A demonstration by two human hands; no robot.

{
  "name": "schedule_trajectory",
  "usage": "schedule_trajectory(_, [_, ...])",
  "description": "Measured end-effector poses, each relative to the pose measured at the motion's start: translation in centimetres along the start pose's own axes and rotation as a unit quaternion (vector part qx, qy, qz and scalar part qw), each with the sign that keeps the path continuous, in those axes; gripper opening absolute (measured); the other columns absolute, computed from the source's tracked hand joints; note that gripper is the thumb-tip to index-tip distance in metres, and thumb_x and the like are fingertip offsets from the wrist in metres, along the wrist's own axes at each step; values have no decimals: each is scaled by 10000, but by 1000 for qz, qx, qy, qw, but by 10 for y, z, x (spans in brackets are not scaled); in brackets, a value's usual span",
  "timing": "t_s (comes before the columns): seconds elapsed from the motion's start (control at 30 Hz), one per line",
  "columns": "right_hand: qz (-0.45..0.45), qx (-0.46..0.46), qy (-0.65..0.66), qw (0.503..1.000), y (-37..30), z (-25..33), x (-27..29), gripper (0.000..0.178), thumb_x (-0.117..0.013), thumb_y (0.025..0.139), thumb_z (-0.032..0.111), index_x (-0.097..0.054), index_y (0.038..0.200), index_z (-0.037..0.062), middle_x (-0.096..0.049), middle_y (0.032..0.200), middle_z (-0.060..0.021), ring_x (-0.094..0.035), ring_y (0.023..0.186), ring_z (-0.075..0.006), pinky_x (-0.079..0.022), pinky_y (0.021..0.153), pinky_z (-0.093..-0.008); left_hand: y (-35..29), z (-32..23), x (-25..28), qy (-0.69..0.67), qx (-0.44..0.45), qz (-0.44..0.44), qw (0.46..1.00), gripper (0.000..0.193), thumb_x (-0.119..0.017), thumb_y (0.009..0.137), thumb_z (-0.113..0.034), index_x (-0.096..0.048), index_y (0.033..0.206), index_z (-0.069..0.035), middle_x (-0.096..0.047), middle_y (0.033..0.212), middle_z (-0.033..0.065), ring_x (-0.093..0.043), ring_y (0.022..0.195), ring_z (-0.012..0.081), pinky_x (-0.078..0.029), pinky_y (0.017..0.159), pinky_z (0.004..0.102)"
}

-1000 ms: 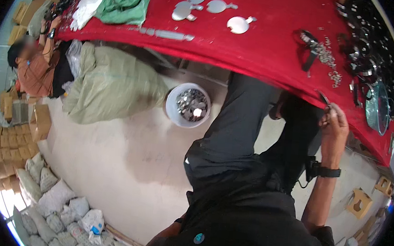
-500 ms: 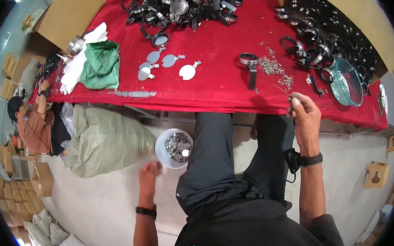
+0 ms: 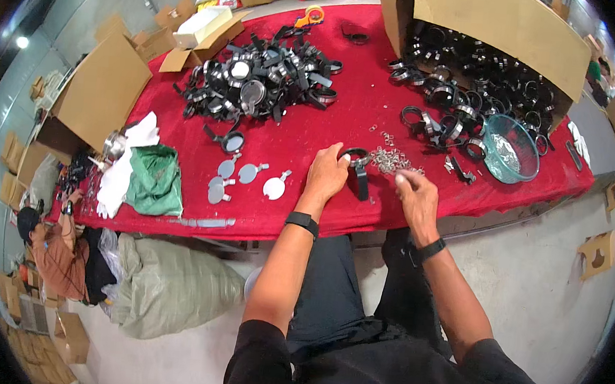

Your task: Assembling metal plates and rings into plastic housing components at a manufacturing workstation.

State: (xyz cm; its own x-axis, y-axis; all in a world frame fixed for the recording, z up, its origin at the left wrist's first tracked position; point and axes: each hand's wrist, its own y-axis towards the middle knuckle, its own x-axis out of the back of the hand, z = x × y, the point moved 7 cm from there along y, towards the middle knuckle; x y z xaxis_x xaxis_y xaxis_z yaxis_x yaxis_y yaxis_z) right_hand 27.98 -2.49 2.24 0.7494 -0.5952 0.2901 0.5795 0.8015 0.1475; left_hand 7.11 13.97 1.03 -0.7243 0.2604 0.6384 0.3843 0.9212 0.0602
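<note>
My left hand (image 3: 328,172) reaches onto the red cloth, its fingers closed at the left edge of a black and silver ring with a short black strap (image 3: 361,176), which lies on the cloth. To the right, my right hand (image 3: 418,199) is over the table's front part, thumb and forefinger pinched together. Whatever is between those fingertips is too small to make out. Just beyond them lies a loose heap of small metal clips (image 3: 388,159). Several flat grey discs with tabs (image 3: 250,173) lie left of my left hand.
A large pile of black strapped rings (image 3: 255,79) fills the back left. More spill from a cardboard box (image 3: 497,34) at the right, beside a clear greenish bowl (image 3: 515,169). A green cloth bag (image 3: 155,180) lies left. Another person (image 3: 60,259) sits at the far left.
My left hand has risen from beside the white bucket below the table to the strapped ring. My right hand, which held a thin wire, has moved left toward the clips. The view has shifted.
</note>
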Motion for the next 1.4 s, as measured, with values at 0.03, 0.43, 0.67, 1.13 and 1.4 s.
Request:
schedule_trajectory(0.03, [22, -29, -9, 999, -6, 3, 3, 289, -730, 1028, 183, -812, 1223, -13, -817, 1080, -163, -768, 972, -217, -589, 903, -370, 4, 4, -3, 1, -5, 1, 1000, 520, -623, 1069, -251, -611, 1520, 8, -653, 1457, 337, -606, 1404, 465, -476, 1188, 521])
schedule_trajectory(0.43, [-49, 96, -51, 993, -15, 29, 18, 215, -763, 978, 121, -820, 1149, 4, -798, 1064, -179, -775, 994, -298, -590, 910, -385, -56, 20, -31, -217, -1, 10, 976, 411, -764, 1038, -108, -664, 1402, 52, -749, 1191, 89, -699, 1066, 124, -572, 917, 283])
schedule_trajectory(0.67, [-16, 128, -53, 990, -12, 48, -52, 193, -775, 926, 82, -823, 1098, 9, -781, 1036, -204, -765, 993, -382, -599, 914, -444, -61, 14, -28, -306, 4, -17, 952, 569, -804, 1007, -125, -570, 1491, 62, -755, 1276, 168, -746, 1168, 202, -614, 981, 343])
schedule_trajectory(1.13, [-24, 196, -178, 964, -32, 67, -64, 161, -767, 930, 83, -820, 1064, 13, -747, 991, -193, -732, 958, -402, -588, 860, -503, -74, -7, -15, -81, -60, -111, 989, 548, -729, 1025, -190, -596, 1523, -5, -705, 1386, 250, -757, 1153, 336, -621, 968, 422])
schedule_trajectory(1.4, [-16, 189, -193, 963, -34, 67, -65, 150, -749, 932, 73, -813, 1050, 5, -722, 981, -198, -710, 968, -398, -579, 857, -514, -76, -12, -15, -113, -40, -91, 989, 478, -718, 1026, -192, -640, 1475, -46, -681, 1421, 237, -713, 1204, 375, -593, 1022, 445])
